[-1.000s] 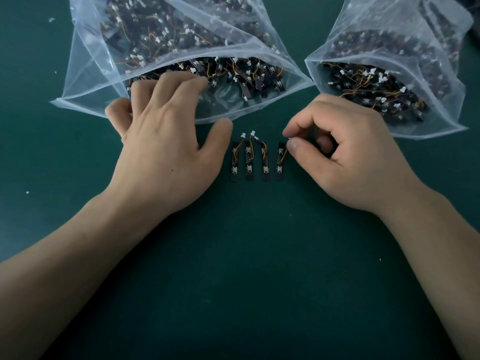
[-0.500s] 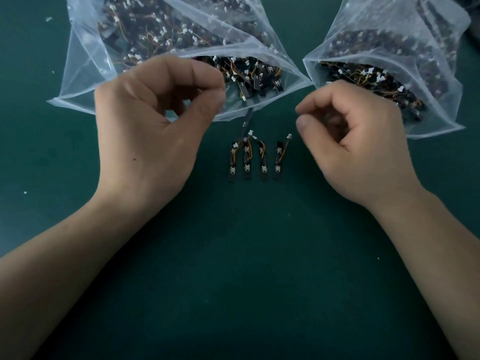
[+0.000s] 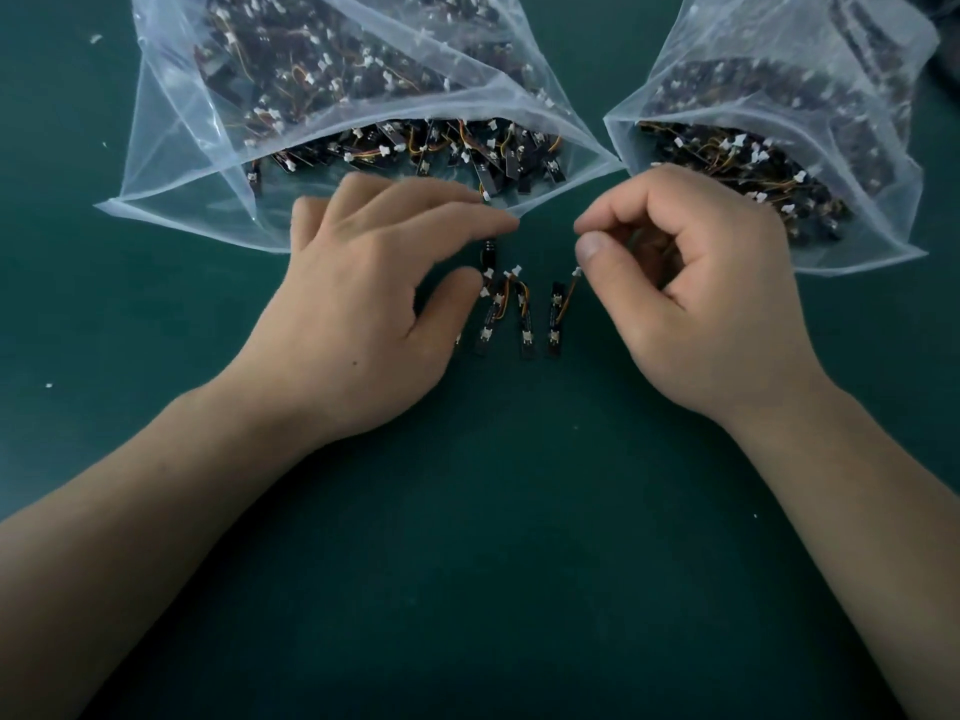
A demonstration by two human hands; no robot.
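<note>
1. Two clear zip bags sit at the far side of the green desk [image 3: 478,537] in your head cam, the left bag [image 3: 171,163] and the right bag [image 3: 878,220]. Their mouths face you, and both are stuffed with little black boards with orange wires.
2. Your left hand [image 3: 363,309] lies over the left bag's lip. Its fingers [image 3: 467,215] reach out fairly straight and close together, with the tips right on the top end of one black board [image 3: 489,254]. The thumb sits lower down, apart from them. Pinched or just touched? Can't tell, it's blurry.
3. That board is just above the row of boards [image 3: 525,330], which lie side by side on the desk between your hands. The leftmost one is half hidden under your thumb.
4. Your right hand [image 3: 706,309] is curled in, thumb tip nearly meeting the index tip, just above the white plug [image 3: 575,272] of the rightmost board. Can't tell whether it's holding anything.
</note>
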